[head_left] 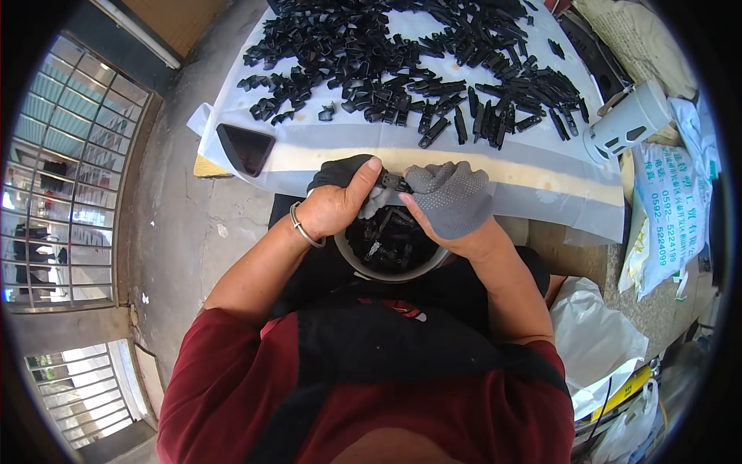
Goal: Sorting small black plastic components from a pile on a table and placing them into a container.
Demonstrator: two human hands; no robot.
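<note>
Between my two hands, above a bucket, is a small black plastic part. My left hand, in a dark glove that leaves the thumb bare, grips its left end. My right hand, in a grey dotted glove with a bare thumb, pinches the right end. Both hands are closed and nearly touch. Below them the round grey bucket sits at my lap, holding several black plastic parts. Its far rim is hidden behind my hands.
Ahead stands a table under a white plastic sheet, heaped with loose black parts. A phone lies at its left corner. On the right are a pale cylindrical container, a printed sack and a white plastic bag.
</note>
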